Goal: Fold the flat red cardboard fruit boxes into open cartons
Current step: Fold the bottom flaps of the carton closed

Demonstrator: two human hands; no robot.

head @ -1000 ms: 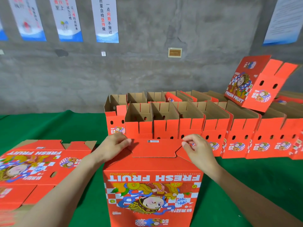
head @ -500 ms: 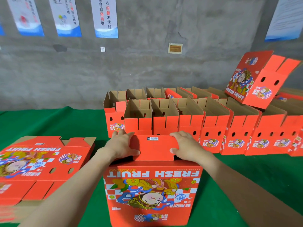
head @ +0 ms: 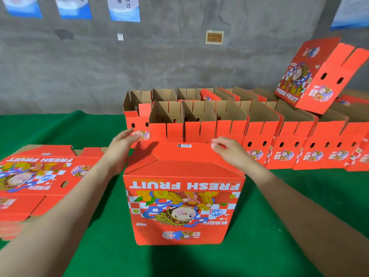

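While finished cartons (head: pixel 263 134) crowd beyond the slack, empty fingers (head: pixel 130 135), left hand (head: pixel 121 146) and right hand (head: pixel 229 151) flank one base-tucked box (head: pixel 183 182), flat boxes (head: pixel 36 176) leftward.

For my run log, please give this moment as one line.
stage: top flaps folded shut | object: upturned red cardboard fruit box | left hand: straight fingers, far left corner | right hand: loose fingers, far right edge

Single view, worn on my head: faces forward and down, close over the bench (head: pixel 279 200), wall (head: pixel 79 72) beyond.
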